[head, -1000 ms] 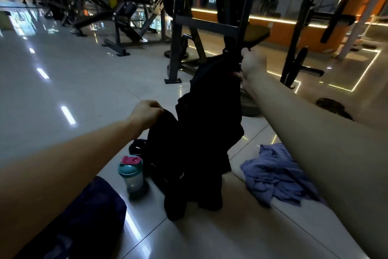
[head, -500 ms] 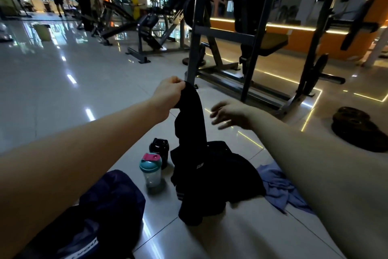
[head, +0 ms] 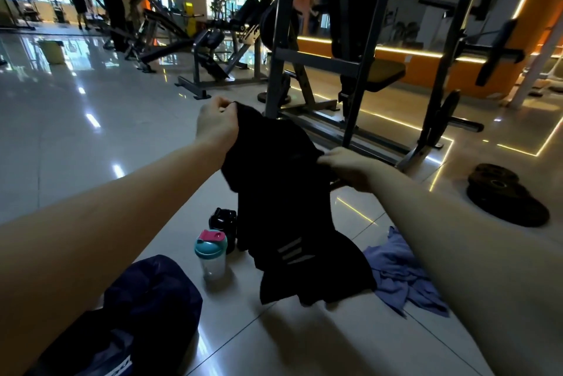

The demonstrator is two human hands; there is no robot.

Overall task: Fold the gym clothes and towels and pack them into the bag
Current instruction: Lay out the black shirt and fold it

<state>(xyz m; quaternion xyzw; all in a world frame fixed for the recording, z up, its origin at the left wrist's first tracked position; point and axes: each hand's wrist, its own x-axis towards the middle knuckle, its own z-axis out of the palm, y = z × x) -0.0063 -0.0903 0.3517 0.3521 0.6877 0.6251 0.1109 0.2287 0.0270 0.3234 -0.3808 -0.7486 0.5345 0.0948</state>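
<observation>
The left hand [head: 216,123] pinched the top corner of the black garment [head: 280,193] with curled fingers. The right hand [head: 344,165] gripped another part of its upper edge, at 4 o'clock from the left hand. The garment hung between both hands in the middle of the view, not spread flat, and its lower end seemed to reach the floor [head: 76,132]. The dark blue bag [head: 146,308] lay at 7 o'clock from the garment, near the person. The crumpled blue towel [head: 402,278] lay on the tiles at 4 o'clock, just beside the hem.

In my judgement, 4 things could go wrong from here.

(1) Each grip took only a small piece of fabric. A shake to straighten the garment could pull it out of 1 hand, and it would fall in a heap.

(2) The hands were not level, so a fold begun like this would probably come out crooked.

(3) The shaker bottle [head: 211,254] and a black container [head: 224,220] stood at 8 o'clock, close to the hanging cloth, and a swing of the hem could knock them over. I could not tell if their lids were closed.

(4) The hem could drag on the floor, or catch the towel and pull it along.
</observation>
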